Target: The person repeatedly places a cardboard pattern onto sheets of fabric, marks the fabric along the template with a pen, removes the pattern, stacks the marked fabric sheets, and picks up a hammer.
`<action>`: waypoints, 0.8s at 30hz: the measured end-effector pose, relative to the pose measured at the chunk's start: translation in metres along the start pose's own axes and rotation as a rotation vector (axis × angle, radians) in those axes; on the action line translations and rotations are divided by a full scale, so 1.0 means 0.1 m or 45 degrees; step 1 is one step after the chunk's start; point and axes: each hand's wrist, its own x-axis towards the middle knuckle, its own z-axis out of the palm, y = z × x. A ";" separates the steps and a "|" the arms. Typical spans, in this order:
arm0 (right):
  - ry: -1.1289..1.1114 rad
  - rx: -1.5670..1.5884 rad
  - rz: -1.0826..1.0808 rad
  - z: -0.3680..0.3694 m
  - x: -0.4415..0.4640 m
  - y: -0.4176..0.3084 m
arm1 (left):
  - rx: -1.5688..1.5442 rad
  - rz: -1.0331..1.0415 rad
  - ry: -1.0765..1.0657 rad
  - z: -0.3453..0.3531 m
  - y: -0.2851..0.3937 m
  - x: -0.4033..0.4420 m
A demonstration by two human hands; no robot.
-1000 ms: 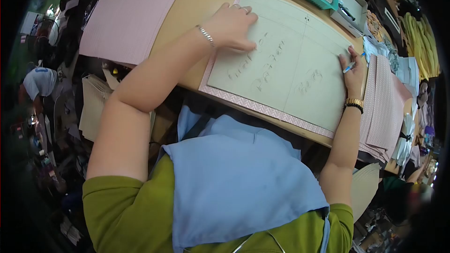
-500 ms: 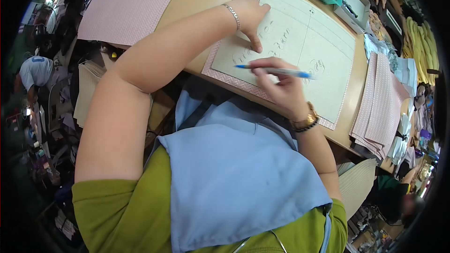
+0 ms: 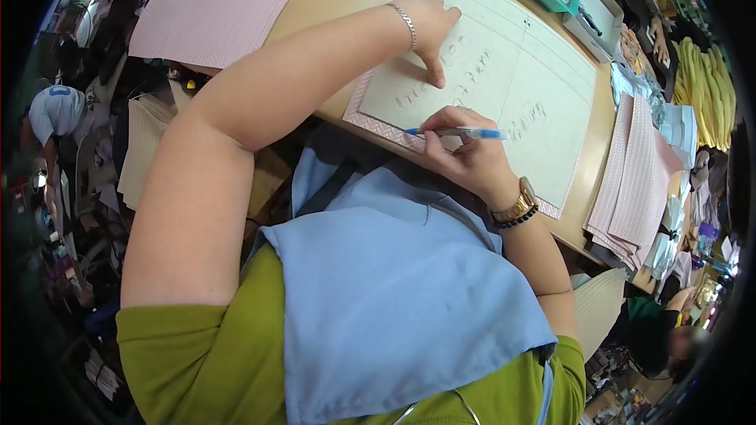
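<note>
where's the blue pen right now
In the head view, the blue pen is in the right hand, its tip near the lower-left edge of the pale template, over the pink patterned sheet.

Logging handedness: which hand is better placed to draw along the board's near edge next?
Right, I'd judge: the right hand holds the pen, tip near that edge; the left hand is spread on the board.
</note>
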 end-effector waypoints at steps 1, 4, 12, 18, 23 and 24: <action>-0.002 -0.008 0.039 -0.01 -0.02 0.00 | 0.004 -0.005 -0.008 0.00 0.00 0.00; 0.044 -0.024 -0.222 0.18 0.09 0.05 | 0.015 -0.007 -0.026 -0.02 0.01 0.03; -0.023 -0.061 -0.066 -0.01 -0.03 0.00 | -0.007 -0.004 -0.026 -0.05 0.03 -0.03; 0.418 0.162 0.338 -0.76 -0.89 0.12 | -0.055 0.021 -0.077 -0.05 0.04 0.05; 0.630 -0.043 0.540 -1.16 -1.57 0.17 | -0.072 0.060 0.027 -0.01 -0.01 0.00; 0.600 -0.123 0.490 -1.17 -1.63 0.19 | -0.067 0.063 0.092 0.01 0.00 0.00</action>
